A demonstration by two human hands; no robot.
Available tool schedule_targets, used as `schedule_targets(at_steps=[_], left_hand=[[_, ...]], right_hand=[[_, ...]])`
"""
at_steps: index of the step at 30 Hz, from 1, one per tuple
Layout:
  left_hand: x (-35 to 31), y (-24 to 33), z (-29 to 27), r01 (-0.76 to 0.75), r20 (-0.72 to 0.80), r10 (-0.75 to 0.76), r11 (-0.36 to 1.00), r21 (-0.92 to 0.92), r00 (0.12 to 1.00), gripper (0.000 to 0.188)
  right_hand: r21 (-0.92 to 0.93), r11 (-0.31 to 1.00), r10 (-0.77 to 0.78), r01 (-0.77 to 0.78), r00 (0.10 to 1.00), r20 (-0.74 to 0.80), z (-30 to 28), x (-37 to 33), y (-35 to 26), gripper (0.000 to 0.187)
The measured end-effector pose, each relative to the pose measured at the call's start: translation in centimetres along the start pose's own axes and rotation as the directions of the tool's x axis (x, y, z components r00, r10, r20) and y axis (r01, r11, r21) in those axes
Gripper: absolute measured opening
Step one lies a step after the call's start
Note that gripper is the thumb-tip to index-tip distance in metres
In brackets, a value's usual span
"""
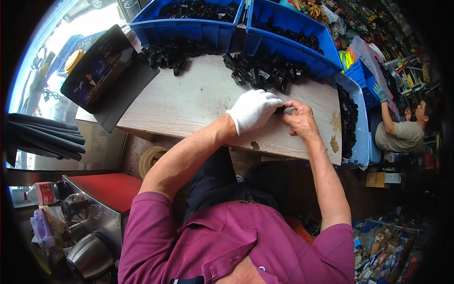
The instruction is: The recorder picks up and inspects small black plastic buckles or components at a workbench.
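My left hand (254, 111), in a white glove, and my bare right hand (301, 119) meet over the front part of the wooden table (189, 102). Between their fingertips is a small black part (280, 110), mostly covered by the fingers, so its exact kind cannot be made out. Both hands are closed in a pinch around it. Just beyond them lies a loose pile of black plastic parts (262, 71), some with shiny metal bits. Farther left sits a second pile of similar parts (172, 54).
Two blue bins (187, 29) (293, 49) of black parts stand along the table's far edge. A light blue tub (362, 128) holds more at the right. A tablet (101, 71) leans at the left. Another person (402, 130) works at far right. A kettle (90, 255) stands lower left.
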State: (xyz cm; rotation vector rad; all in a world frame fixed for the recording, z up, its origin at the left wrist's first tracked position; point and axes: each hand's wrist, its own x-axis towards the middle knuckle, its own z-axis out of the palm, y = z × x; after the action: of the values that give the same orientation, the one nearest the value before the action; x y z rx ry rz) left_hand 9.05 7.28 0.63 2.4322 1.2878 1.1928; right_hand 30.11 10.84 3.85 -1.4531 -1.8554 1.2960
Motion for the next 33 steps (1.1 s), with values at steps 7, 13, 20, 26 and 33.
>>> schedule_targets(at_steps=[7,13,20,26,33], left_hand=[[-1.0,0.1,0.1,-0.093,0.052,0.086,0.987,0.134,0.995,0.030],[-1.6,0.5,-0.2,-0.091,0.000,0.093,0.973,0.211,0.996,0.026],[-1.7,2.4,-1.4,0.107,-0.047,-0.105,0.994,0.038,0.993,0.035],[-7.6,-5.8,-11.2,0.667,-0.698,-0.311,0.675,0.315,0.645,0.027],[-7.3,-9.7,-12.5,0.813,-0.586,-0.563,0.411,0.413,0.583,0.028]], right_hand=[[-0.050,0.998,0.028,-0.029,0.999,-0.015,0.4,-0.3,-0.5,0.027],[-0.098,0.995,0.011,-0.005,0.998,0.062,0.6,0.1,-1.5,0.028],[-0.115,0.993,0.006,0.002,0.998,0.066,-0.1,0.2,0.0,0.027],[0.293,0.951,0.123,-0.101,0.991,-0.057,-0.7,-1.5,0.4,0.037],[0.389,0.921,0.172,0.027,0.868,-0.466,-10.0,1.7,2.4,0.034]])
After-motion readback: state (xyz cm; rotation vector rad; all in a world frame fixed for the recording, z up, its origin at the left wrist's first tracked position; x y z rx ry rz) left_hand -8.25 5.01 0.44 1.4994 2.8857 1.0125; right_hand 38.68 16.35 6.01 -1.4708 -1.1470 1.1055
